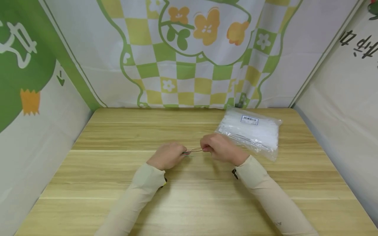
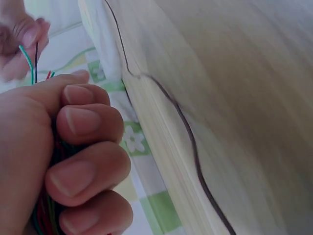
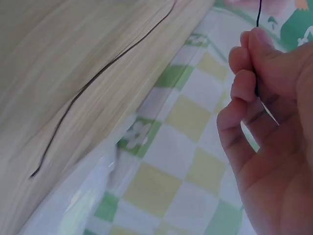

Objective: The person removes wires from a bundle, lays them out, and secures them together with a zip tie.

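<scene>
My left hand (image 1: 168, 155) grips a bundle of thin red, green and black wires (image 2: 45, 218), its fingers curled round them. Wire ends stick out past the thumb, a green wire (image 2: 29, 63) among them. To the right, my right hand (image 1: 221, 148) pinches a black wire (image 3: 259, 12) between thumb and fingertips. Thin dark wires (image 1: 195, 150) span the short gap between both hands, over the middle of the table. A dark, wire-like strand (image 2: 193, 147) curves across the tabletop in the left wrist view.
A clear plastic bag (image 1: 264, 139) of white strips, with a barcode label (image 1: 249, 120), lies at the back right, close to my right hand. The wooden table (image 1: 97, 177) meets a patterned curtain (image 1: 183, 85) at its far edge and fabric walls at both sides.
</scene>
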The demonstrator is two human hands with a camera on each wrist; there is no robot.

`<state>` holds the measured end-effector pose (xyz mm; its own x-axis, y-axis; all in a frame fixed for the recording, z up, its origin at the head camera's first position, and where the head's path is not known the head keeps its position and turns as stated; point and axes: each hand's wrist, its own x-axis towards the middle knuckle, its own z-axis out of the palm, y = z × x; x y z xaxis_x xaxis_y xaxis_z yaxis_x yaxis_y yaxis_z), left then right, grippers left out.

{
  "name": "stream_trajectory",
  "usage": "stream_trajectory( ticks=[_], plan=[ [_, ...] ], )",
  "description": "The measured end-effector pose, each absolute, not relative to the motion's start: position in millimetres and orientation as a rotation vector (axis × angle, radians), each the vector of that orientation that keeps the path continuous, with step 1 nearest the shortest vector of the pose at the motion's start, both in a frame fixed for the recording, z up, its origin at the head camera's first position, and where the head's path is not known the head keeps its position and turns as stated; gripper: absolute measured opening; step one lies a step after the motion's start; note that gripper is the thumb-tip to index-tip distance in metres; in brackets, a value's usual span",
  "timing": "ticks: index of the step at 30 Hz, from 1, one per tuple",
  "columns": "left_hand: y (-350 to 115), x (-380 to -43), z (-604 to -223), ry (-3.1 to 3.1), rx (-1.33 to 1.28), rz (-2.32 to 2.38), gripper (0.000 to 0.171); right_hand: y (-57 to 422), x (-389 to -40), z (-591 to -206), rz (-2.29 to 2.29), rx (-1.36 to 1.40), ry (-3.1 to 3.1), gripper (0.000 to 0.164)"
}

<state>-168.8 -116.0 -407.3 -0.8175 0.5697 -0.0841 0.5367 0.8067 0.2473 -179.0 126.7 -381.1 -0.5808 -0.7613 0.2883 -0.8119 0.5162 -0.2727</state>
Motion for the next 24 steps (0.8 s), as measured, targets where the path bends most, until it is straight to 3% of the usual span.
stream_trajectory(
  ticks=[9, 24],
  plan=[
    [-137.0, -164.7, -408.5, 2.844, 0.958, 0.403, 0.031, 151.7, -187.5, -386.6, 0.604, 1.346, -2.615, 0.036],
    [-150.0, -163.9, -400.0, 2.689, 1.112, 0.569, 0.02, 173.4, -197.6, -393.3, 0.667, 1.376, -2.606, 0.036]
  ],
)
